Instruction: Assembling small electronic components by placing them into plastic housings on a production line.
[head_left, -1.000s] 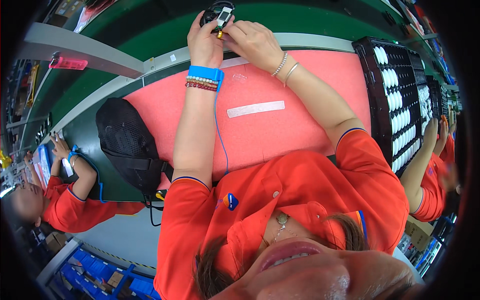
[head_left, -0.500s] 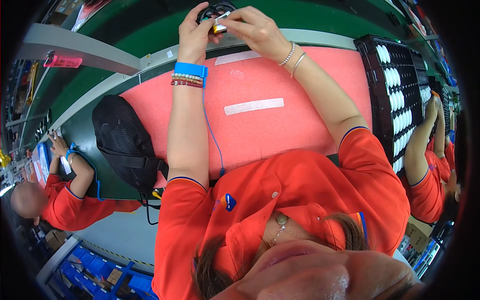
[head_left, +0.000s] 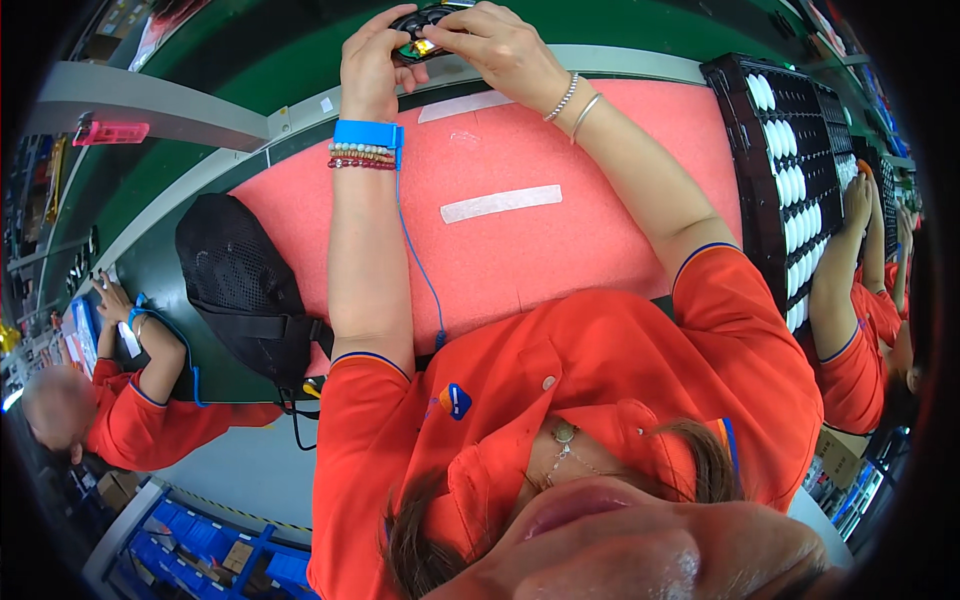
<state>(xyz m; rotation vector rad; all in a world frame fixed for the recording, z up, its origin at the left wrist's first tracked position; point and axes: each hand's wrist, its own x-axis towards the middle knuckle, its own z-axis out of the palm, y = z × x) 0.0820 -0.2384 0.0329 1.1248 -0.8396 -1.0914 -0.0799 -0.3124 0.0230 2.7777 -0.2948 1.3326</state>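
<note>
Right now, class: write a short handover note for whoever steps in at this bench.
Left hand: grips the left end of the small black device; blue wrist strap on it, with its cord.
Right hand: fingers on the device's top and right side.
Device is held over the far edge of the red mat.
Black tray of white parts lies to the right, black bag to the left.
Done or left: cannot tell.

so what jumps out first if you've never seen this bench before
Probably both hands meeting at the top of the view, the left hand and right hand gripping a small dark device over the wide pink mat. Next, the bright blue wrist strap on the left wrist, and the black tray of white oval parts at the right edge.
</note>
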